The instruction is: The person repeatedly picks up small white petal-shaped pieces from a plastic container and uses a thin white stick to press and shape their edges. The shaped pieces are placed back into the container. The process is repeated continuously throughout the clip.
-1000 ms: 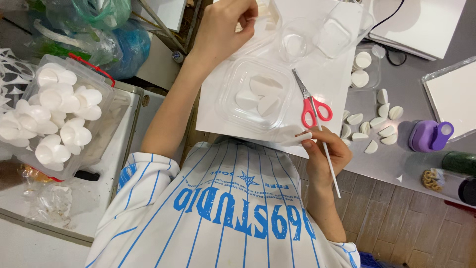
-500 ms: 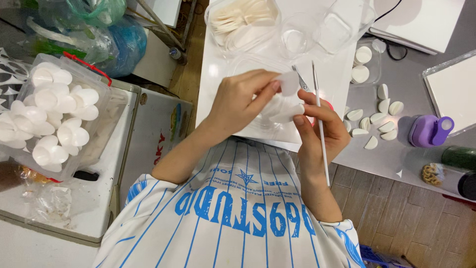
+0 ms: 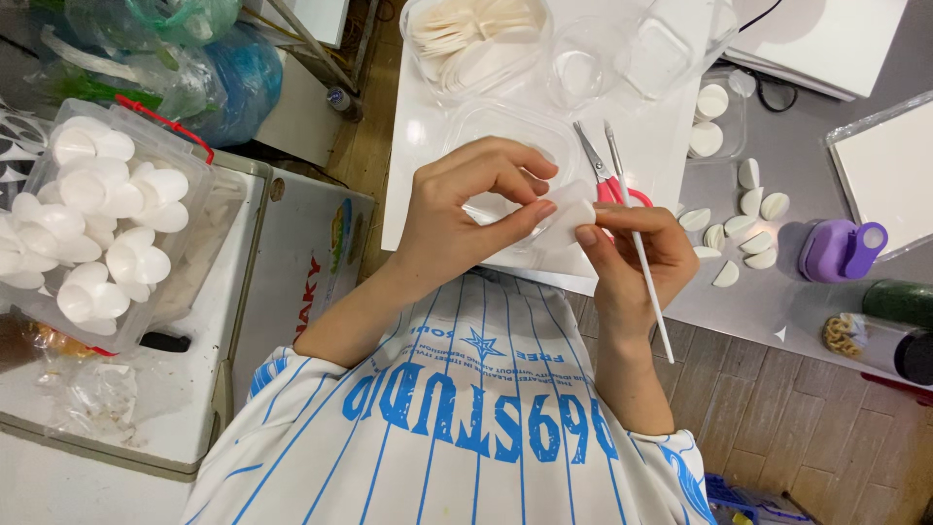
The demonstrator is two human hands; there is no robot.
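My left hand (image 3: 466, 209) pinches a small white foam-like piece (image 3: 571, 216) between thumb and fingers, just above the near edge of the white board (image 3: 418, 146). The thumb of my right hand (image 3: 632, 258) also touches that piece. The same hand grips a thin white stick (image 3: 649, 282), which slants from the scissors down past my wrist. Under my left hand lies a clear plastic tray (image 3: 505, 126). Scissors with red handles (image 3: 595, 165) lie on the board just beyond my fingers.
A clear tub of flat white pieces (image 3: 476, 39) and empty clear cups (image 3: 578, 68) stand at the far end of the board. White half-round pieces (image 3: 743, 219) and a purple punch (image 3: 841, 251) lie on the grey table at right. At left stands a bin of white cups (image 3: 97, 204).
My left hand has drawn back from the far containers to the near edge of the board, now holding a white piece. My right hand has risen to meet it, stick still in its grip.
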